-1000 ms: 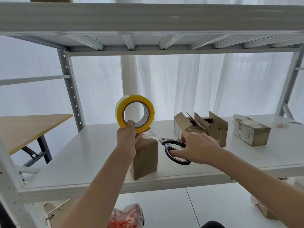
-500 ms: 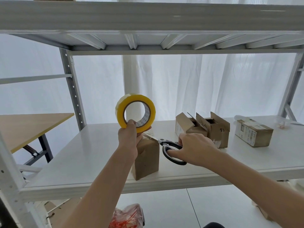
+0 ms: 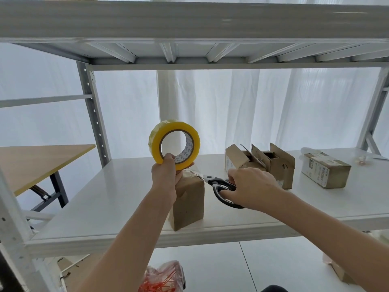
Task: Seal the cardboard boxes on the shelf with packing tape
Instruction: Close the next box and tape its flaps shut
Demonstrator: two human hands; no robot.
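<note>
Left hand [image 3: 165, 175] grips a yellow packing tape roll [image 3: 174, 144] upright just above a closed cardboard box [image 3: 188, 202] on the shelf [image 3: 105, 207]; right hand [image 3: 250, 187] holds scissors [image 3: 221, 186] at its top corner (two open boxes [image 3: 261, 163] behind, contents hidden).

Yellow tape [image 3: 155, 142] held upright over a closed box [image 3: 189, 203] at the shelf [image 3: 115, 197] front, scissors [image 3: 213, 180] at its corner; two open boxes [image 3: 282, 171] (touching) and a labelled box [image 3: 326, 170] rightward
</note>
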